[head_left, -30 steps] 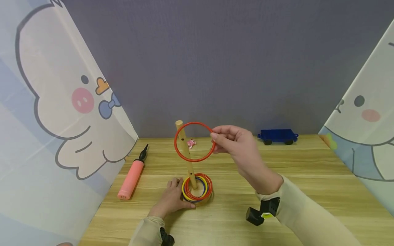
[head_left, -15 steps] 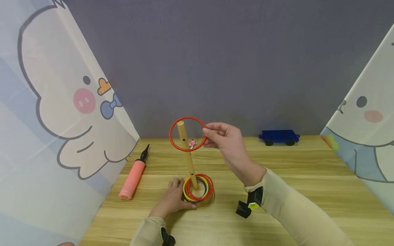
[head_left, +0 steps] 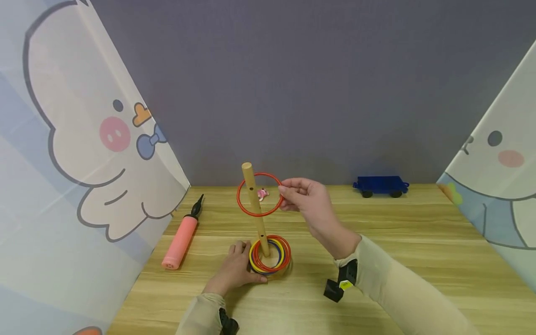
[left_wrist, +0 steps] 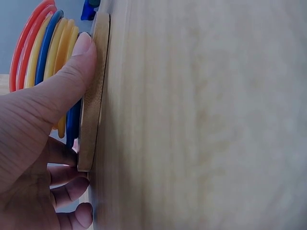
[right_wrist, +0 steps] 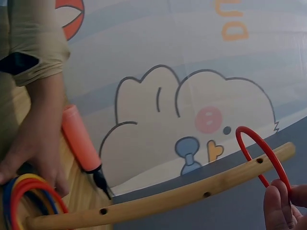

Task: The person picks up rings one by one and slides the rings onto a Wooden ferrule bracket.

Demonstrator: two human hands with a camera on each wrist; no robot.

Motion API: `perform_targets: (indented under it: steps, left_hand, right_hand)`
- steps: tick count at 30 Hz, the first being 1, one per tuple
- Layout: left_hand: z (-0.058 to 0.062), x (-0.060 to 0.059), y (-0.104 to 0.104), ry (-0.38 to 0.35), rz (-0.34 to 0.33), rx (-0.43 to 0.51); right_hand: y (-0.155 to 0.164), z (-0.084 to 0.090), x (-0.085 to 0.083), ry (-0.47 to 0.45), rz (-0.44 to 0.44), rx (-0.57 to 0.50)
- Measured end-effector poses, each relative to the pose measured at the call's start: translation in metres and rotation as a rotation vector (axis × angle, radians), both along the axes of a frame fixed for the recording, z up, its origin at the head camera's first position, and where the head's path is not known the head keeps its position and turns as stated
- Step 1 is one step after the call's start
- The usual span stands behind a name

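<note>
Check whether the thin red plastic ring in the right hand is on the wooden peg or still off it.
On it. The thin red plastic ring encircles the wooden peg below its top, pinched by the right hand.

Right hand point(right_wrist: 283, 208) at 4 o'clock pinches a red ring point(right_wrist: 261, 155) circling the wooden peg point(right_wrist: 182, 196); pink pump point(right_wrist: 81, 141) at 9 o'clock.
</note>
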State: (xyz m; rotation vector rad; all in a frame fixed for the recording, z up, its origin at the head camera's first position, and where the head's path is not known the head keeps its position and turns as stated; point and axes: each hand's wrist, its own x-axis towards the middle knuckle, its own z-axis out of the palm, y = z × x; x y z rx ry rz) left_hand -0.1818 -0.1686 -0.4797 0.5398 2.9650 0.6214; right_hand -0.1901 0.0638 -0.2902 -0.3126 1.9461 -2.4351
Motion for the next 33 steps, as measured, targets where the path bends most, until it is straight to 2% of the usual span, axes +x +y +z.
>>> perform_targets:
  steps: [18,33]
  left_hand:
    - [0.003,0.002,0.001,0.018,0.007,0.021]
    - [-0.001,0.000,0.001,0.016,0.006,0.022]
  right_hand:
    - [0.009,-0.070,-0.003,-0.166,0.011,0.117]
    - [0.003,-0.138,0.001,-0.216,0.023,0.170]
